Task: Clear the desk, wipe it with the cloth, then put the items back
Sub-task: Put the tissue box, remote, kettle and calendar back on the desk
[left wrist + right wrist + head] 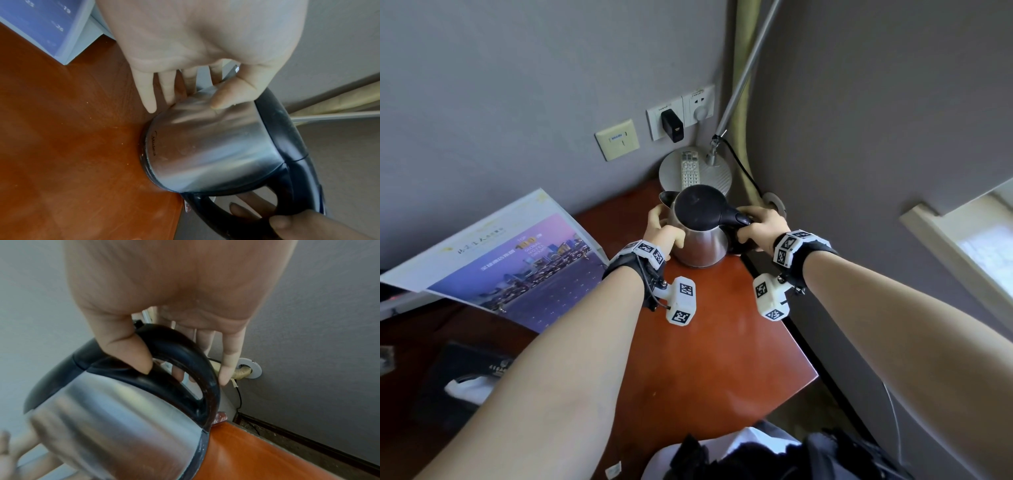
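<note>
My right hand (760,229) grips the electric kettle (697,236) by its handle and my left hand (662,229) cups its steel body, at the tabletop's (705,342) far right corner. If it tilts, it could spill, slide off the edge, or bump the lamp base (719,174) behind.

Kettle (698,240): brushed-steel body, black lid and handle, upright, lid closed, base on the red-brown wooden desk (705,342) near its 1 o'clock corner. Spout points toward 10 o'clock, handle toward 3 o'clock. White remote control (690,170) lies on the round grey lamp base (671,171), at 12 o'clock from the kettle.
</note>
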### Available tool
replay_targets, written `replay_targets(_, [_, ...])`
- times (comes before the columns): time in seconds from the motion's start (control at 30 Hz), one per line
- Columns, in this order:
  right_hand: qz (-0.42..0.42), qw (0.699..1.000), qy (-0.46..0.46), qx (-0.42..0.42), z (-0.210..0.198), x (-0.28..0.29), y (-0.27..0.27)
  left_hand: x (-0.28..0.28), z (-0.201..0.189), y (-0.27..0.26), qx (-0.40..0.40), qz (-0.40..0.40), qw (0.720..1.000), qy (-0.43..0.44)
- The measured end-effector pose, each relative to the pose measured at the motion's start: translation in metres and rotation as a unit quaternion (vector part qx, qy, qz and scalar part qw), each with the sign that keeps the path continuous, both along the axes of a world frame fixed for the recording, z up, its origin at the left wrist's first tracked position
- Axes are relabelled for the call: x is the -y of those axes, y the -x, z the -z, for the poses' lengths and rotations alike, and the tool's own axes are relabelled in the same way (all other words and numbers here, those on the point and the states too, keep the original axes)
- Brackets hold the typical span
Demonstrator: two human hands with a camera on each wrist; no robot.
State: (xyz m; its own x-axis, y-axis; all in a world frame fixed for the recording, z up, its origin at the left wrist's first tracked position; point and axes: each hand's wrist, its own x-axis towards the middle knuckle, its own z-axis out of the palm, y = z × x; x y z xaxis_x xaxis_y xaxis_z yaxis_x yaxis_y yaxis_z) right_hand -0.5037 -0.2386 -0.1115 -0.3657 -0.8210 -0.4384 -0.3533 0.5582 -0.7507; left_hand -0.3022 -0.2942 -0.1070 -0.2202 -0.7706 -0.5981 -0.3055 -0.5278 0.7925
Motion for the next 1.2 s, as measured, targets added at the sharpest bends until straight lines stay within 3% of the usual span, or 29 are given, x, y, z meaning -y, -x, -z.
replay_targets(1.2, [0.001,0.998,-0.057,-0.041,-0.019,-0.015,-0.011,-0.019,-0.003,-0.004,0.019,0.033,0.999,-0.01])
